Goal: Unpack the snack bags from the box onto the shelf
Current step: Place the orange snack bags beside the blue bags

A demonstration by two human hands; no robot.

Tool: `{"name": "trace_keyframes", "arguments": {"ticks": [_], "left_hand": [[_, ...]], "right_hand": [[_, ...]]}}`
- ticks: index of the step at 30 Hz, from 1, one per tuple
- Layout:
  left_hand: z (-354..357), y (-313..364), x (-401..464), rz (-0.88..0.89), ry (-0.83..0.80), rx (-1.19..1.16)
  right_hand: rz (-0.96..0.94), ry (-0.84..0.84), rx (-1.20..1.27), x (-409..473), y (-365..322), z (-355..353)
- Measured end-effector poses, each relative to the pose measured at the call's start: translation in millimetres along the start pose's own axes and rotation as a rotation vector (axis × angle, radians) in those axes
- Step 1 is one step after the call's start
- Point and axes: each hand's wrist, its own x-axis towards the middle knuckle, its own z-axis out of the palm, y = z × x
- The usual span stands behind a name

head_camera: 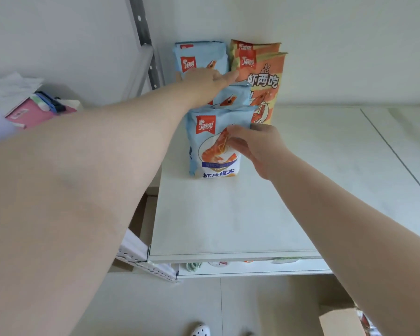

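- Cardboard shows at five o'clock, low in the view: a flap of the box [341, 321], with what looks like a bit of printed wrapper just beside it, so some bags probably wait there.
- White shelf board [228, 226] fills the middle, its front half bare.
- Right hand [257, 149], about centre, pinches the right edge of the front blue bag [214, 146], thumb on the printed face and fingers curled behind. That bag stands upright on the board.
- Behind it, toward twelve o'clock, a second blue bag [233, 97] stands close against the first, partly hidden.
- Left hand [205, 80] reaches farther in, fingers stretched out and close together, resting on the top of the blue bags; the fingertips point at the orange bags [264, 76] at one o'clock.
- Farthest back, more blue bags [199, 57] lean at the wall, beside the orange row.
- Likely step: settling the front bag into its row. Done well, the left hand braces the back bags while the right slides this one flush, base flat, before letting go.
- Risk: puffy bags tip easily; release gently.
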Motion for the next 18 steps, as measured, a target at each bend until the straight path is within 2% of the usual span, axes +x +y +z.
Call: {"name": "trace_keyframes", "arguments": {"ticks": [2,4,6,8,9,13,18], "left_hand": [[6.7,-10.6,-3.0,-0.068,0.216,-0.025],[11.5,-23.4,-4.8,-0.232,0.450,-0.260],[12.2,-30.9,-9.3,-0.326,0.590,-0.719],[18.5,-30.4,-17.4,-0.314,0.599,-1.208],[25.6,-31.6,-22.0,-0.297,0.568,-1.335],[79.3,-42.5,-31.2,-0.207,0.401,-1.224],[130.3,-57.7,-33.5,-0.224,0.341,-1.242]], "right_hand": [[-0.108,0.092,-0.341,11.2,10.2,-3.4],[-0.210,0.183,-0.623,26.5,18.5,-6.3],[-0.251,0.139,-0.652,40.3,22.8,-6.6],[-0.256,0.032,-0.552,56.4,26.2,-6.0],[-0.254,-0.005,-0.498,64.0,28.6,-5.1],[-0.248,-0.085,-0.338,84.0,36.8,1.7],[-0.270,-0.162,-0.101,94.2,49.6,10.3]]}}
